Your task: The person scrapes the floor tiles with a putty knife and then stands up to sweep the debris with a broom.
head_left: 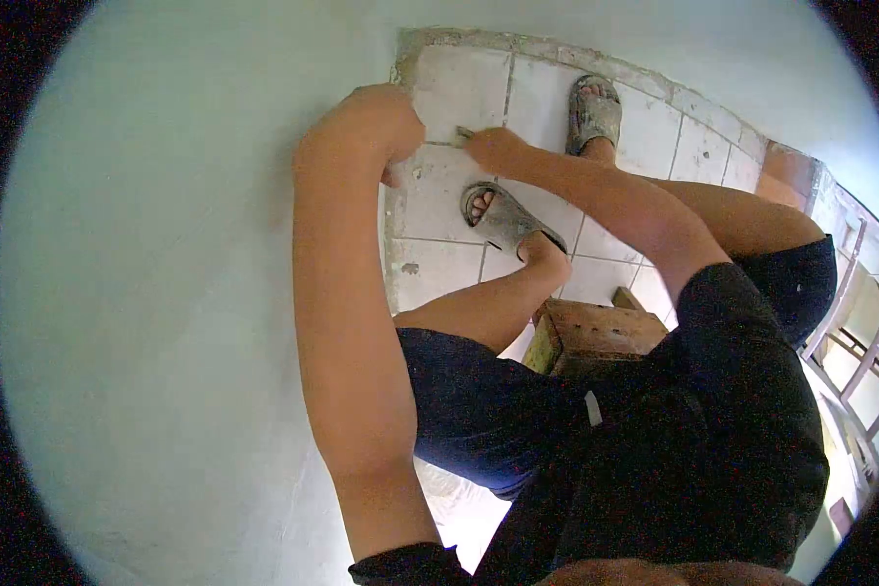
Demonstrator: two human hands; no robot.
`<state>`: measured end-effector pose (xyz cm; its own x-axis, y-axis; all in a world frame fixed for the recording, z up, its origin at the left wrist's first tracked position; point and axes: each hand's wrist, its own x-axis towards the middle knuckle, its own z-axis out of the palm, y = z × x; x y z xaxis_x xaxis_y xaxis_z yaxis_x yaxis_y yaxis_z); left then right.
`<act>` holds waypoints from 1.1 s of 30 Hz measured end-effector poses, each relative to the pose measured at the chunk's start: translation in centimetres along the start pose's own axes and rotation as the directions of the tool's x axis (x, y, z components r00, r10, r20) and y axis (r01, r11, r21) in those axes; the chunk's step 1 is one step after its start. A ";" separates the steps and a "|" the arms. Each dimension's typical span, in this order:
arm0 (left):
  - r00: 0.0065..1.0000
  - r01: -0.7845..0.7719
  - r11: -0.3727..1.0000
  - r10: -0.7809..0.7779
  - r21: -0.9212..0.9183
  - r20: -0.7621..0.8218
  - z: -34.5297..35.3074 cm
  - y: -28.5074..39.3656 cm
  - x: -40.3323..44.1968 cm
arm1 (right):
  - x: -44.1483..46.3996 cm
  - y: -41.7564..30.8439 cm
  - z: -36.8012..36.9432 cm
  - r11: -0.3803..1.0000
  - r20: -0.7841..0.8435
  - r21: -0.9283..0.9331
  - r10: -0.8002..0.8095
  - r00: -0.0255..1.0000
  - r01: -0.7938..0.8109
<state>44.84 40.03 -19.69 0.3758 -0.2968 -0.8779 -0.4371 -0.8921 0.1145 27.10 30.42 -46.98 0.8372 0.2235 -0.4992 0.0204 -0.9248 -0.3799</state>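
Note:
My left hand (366,122) is against the pale green wall (166,244), near the wall's bottom edge. Its fingers are bent out of sight, and what they hold, if anything, is hidden. To the right, above the white floor tiles (439,269), my right hand (493,149) is closed on a small thin object (466,133) that pokes out past the fingers, too small to name. Some space separates the two hands.
My feet, in dusty grey sandals (594,112), rest on the tiles. Beneath me is a wooden stool (601,330). Rough mortar (557,49) lines the floor's edge. A metal frame (855,366) stands at the far right.

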 end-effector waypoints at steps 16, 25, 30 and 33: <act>1.000 -0.005 0.994 0.001 -0.109 -0.031 -0.1 -0.2 -1.0 | 6.6 3.9 -5.8 0.999 -0.254 0.037 0.034 0.966 -0.026; 0.992 0.028 0.993 -0.014 -0.113 0.122 0.5 -1.7 -2.0 | -0.4 6.2 -3.8 0.985 -0.093 0.091 0.152 0.984 -0.143; 0.995 0.018 0.995 -0.008 -0.099 0.103 -1.0 0.2 -3.8 | 10.0 3.1 -8.2 0.987 -0.234 0.118 0.134 0.963 -0.108; 0.993 0.009 0.995 0.003 -0.101 0.121 -1.5 0.0 -2.9 | 11.4 3.9 -6.4 0.994 -0.284 0.066 0.107 0.953 -0.092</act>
<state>44.95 40.40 -16.45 0.2727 -0.2561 -0.9274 -0.3491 -0.9246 0.1527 40.24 27.34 -49.15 0.9551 0.0265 -0.2950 -0.0928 -0.9191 -0.3830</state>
